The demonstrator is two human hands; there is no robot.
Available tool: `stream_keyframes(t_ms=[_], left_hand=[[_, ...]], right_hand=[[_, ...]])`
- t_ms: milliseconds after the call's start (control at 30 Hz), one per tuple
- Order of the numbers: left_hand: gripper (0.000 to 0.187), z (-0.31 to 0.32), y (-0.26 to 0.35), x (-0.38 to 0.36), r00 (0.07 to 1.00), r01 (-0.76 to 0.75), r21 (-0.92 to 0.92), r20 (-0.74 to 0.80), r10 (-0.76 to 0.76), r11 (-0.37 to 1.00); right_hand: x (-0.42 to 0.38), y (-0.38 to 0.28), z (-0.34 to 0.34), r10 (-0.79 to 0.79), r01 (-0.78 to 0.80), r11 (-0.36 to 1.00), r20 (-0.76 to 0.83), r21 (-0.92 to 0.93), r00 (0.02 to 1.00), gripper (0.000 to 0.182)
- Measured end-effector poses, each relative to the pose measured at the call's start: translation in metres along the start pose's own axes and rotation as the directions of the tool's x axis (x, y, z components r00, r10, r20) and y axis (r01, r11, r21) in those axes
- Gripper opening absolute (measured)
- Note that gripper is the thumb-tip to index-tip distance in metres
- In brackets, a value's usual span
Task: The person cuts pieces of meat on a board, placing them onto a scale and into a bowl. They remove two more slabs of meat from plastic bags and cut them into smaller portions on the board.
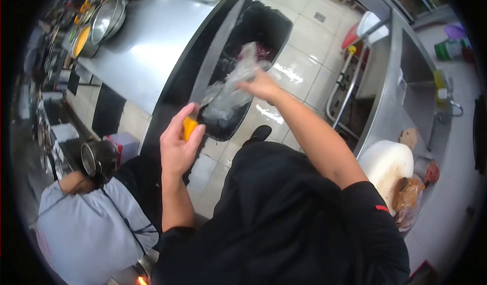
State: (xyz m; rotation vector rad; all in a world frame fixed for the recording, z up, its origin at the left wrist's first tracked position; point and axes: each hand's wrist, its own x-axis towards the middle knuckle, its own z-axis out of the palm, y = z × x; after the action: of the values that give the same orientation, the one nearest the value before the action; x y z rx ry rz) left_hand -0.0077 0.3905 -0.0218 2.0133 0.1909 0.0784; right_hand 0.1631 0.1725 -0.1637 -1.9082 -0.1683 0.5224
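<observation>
The right hand (pixel 263 86) was closed on a clear plastic bag (pixel 229 100), which stretched over the black bin (pixel 275 25) toward its near edge. The left hand (pixel 178 145), fingers curled, gripped 1 yellow handle (pixel 189 128) near the bin's near left corner.

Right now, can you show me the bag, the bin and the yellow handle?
Bag (pixel 232 92): head view, on its crumpled middle.
Bin (pixel 270 21): head view, on its black inner wall.
Yellow handle (pixel 189 128): head view, on its uncovered part.
</observation>
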Motion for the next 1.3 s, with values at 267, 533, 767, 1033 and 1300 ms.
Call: stream_keyframes(t_ms=[267, 533, 767, 1033, 1300], left_hand=[[0.051, 0.033, -0.006, 0.015, 0.975, 0.106, -0.128, 0.206, -0.078, 0.986], [0.044, 0.132, 0.065, 0.047, 0.737, -0.132, -0.050, 0.663, 0.132, 0.990], [0.042, 0.241, 0.146, 0.020, 0.428, -0.389, -0.025, 0.880, 0.204, 0.921], [0.043, 0.288, 0.182, -0.011, 0.243, -0.444, -0.149, 0.929, 0.279, 0.884], [0.045, 0.250, 0.134, 0.006, 0.401, -0.365, 0.021, 0.906, 0.137, 0.931]], right_hand=[[-0.131, 0.020, -0.148, -0.168, -0.123, 0.819, -0.438, -0.561, 0.883, 0.070], [-0.497, 0.056, -0.353, -0.033, -0.872, 0.434, -0.963, 0.227, -0.267, 0.069], [-0.567, 0.101, -0.319, 0.671, -0.114, 0.683, -0.681, 0.722, -0.295, 0.070], [-0.578, 0.114, -0.350, 0.807, 0.136, 0.590, -0.588, 0.796, -0.057, 0.063], [-0.586, 0.048, -0.431, 0.507, -0.882, 0.463, -0.841, 0.082, 0.188, 0.060]])
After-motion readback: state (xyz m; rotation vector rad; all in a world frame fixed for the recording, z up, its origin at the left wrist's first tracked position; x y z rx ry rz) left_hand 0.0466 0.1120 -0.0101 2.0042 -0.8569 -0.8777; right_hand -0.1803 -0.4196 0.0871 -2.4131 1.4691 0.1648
